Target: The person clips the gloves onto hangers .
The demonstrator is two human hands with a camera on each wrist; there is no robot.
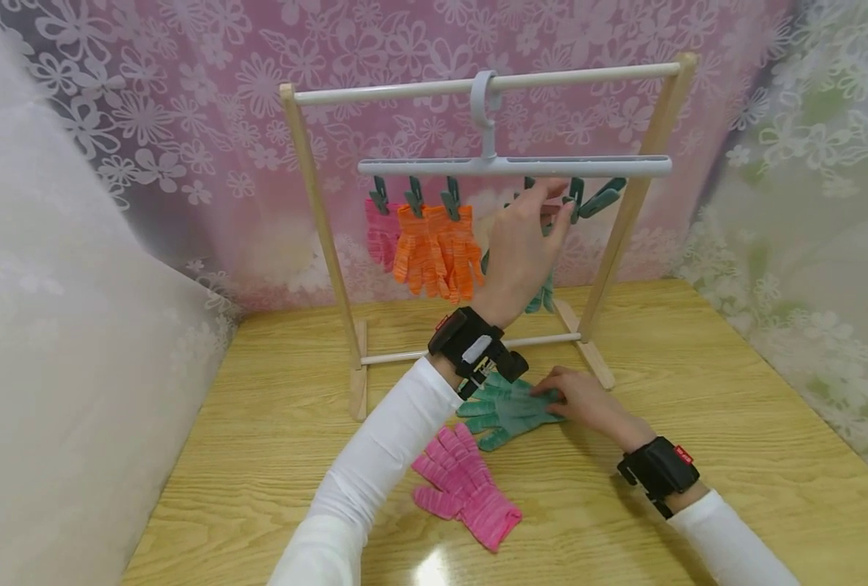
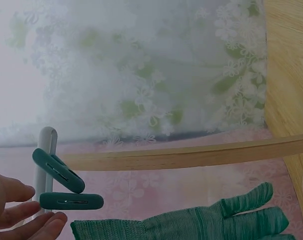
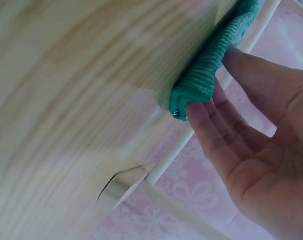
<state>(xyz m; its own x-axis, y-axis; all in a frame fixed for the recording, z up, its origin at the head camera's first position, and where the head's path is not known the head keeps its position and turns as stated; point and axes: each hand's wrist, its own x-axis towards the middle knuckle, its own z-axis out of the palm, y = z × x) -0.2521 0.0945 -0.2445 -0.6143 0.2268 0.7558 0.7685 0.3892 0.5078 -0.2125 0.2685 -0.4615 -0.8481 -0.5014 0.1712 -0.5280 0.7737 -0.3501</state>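
My left hand is raised to the right half of the hanger, its thumb and fingertips pinching a dark green clothespin. Beside that one, another clothespin hangs tilted. A green glove hangs close by, mostly hidden behind my left hand in the head view. Down on the table, my right hand pinches the cuff of a second green glove, thumb on one side and fingers on the other, as the right wrist view shows. A pink glove lies flat in front of it.
A wooden rack with a white top rod carries the hanger. Clipped at its left are a pink glove and two orange gloves. Floral curtains stand behind the wooden table and at its sides.
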